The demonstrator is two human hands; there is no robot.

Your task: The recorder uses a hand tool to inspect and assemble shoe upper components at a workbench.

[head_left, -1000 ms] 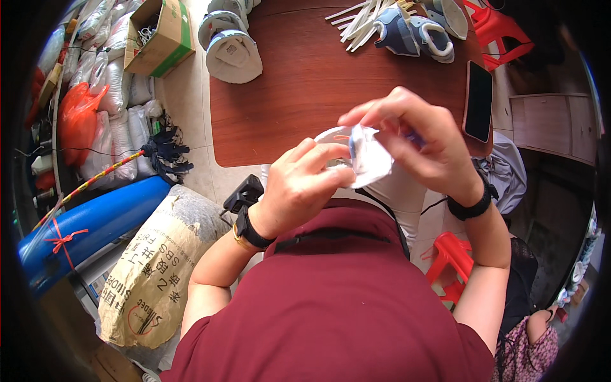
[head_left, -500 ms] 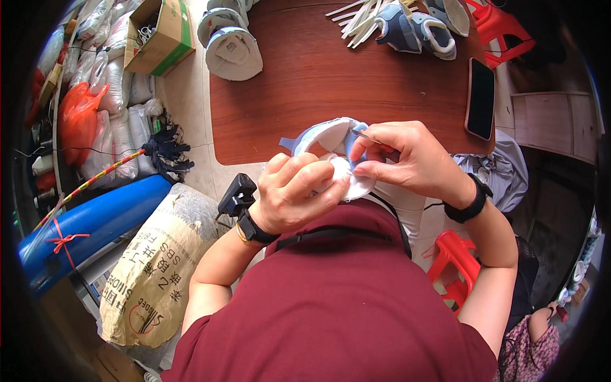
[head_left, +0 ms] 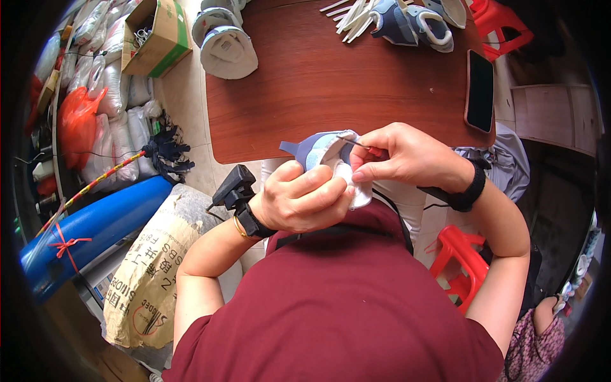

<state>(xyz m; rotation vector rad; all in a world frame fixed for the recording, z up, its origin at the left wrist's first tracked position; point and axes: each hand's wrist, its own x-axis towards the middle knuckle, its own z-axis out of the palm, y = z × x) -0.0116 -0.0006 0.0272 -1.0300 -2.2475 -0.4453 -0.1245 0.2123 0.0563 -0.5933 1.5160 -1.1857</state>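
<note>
Blue-and-white shoe piece [head_left: 312, 146] is in our hands in the head view, held by the near edge of the red-brown bench [head_left: 305, 95]. Our left hand [head_left: 304, 197] has its grip closed on the low part of it. Our right hand [head_left: 404, 159] has its grip pinched on a little red-handled tool [head_left: 379, 153]. A second ago the white part filled most of our view and the tool was hard to see — now more blue shows, and thin metal lies across the rim. So tool and piece have come together — but we can't tell if the tip pokes in.
</note>
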